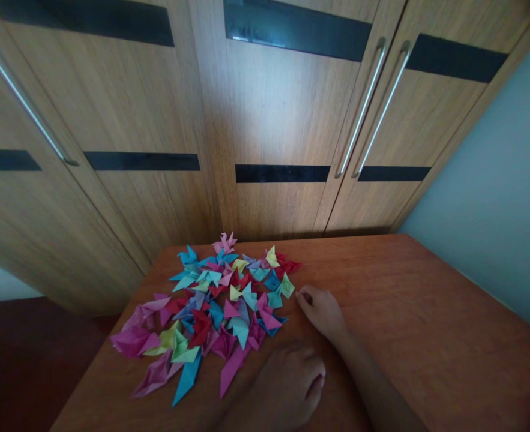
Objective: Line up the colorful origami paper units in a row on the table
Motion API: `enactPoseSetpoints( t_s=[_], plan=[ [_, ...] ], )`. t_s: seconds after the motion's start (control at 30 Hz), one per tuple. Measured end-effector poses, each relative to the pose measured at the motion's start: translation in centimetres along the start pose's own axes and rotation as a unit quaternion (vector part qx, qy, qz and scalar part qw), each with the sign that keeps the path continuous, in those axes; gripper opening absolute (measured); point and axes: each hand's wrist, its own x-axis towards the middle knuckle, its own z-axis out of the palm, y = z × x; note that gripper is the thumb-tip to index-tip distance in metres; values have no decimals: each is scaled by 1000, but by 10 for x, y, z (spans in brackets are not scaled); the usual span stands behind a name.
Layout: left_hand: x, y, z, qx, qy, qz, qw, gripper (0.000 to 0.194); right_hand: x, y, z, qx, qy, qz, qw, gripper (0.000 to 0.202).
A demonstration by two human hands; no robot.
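Origami pieces lie folded, jumbled on the surface; left hand and right hand have curled-in fingers, apparently empty.

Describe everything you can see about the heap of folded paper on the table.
The heap is a loose spread of many small, creased, pointed pieces of what looks like paper, origami-like, in pinks, reds, blues, turquoise, pale green, yellow and lavender. Pieces overlap at varied angles, some tips poking up. It lies toward the left of the reddish-brown tabletop. The right hand is close to its right edge; I can't tell whether they touch.
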Motion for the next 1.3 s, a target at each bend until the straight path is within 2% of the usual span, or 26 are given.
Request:
enactPoseSetpoints(
  t_s=[0.6, 1.0, 1.3],
  plan=[
    [-2, -1, 5, 16, 10, 5, 1000, 9, -1, 1, 2, -3, 0, -1, 1000, 24],
    [-1, 2, 0, 9, -11, 1, 1000, 10, 0, 1, 3, -10, -4, 6, 1000, 23],
    [-1, 2, -4, 13, -6, 7, 1000, 10, -1, 1, 1, 1, -4, -1, 1000, 23]
  ],
)
